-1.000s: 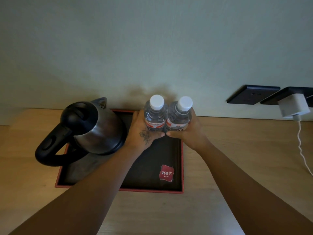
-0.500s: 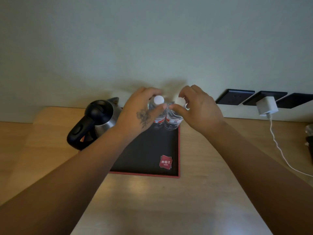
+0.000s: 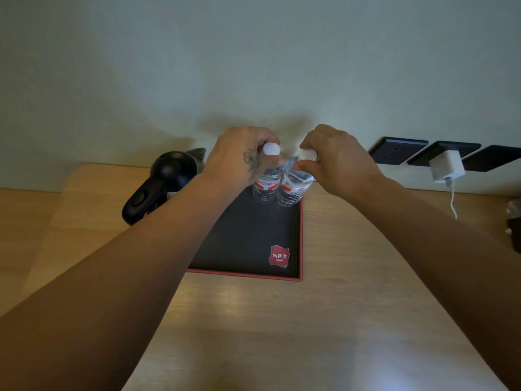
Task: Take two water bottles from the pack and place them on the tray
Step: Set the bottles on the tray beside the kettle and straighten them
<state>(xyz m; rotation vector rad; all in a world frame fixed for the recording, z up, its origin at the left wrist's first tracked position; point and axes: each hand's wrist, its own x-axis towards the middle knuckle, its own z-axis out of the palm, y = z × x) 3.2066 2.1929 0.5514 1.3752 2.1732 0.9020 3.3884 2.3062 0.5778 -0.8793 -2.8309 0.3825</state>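
Looks like a hotel room; black tray [image 3: 248, 235] with a red "Hotels" logo sticker [image 3: 279, 255]; electric kettle [image 3: 166, 182] on it; pale wooden surface [image 3: 282, 320]; wall sockets [image 3: 397, 150] with a white charger [image 3: 446, 166]

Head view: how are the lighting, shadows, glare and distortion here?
Head view: dim overall; soft shadow on the wall above the left hand and right hand; pale glare patches on the wooden tabletop; wide-angle stretch on the forearms near the bottom corners; bottles and tray reasonably sharp.
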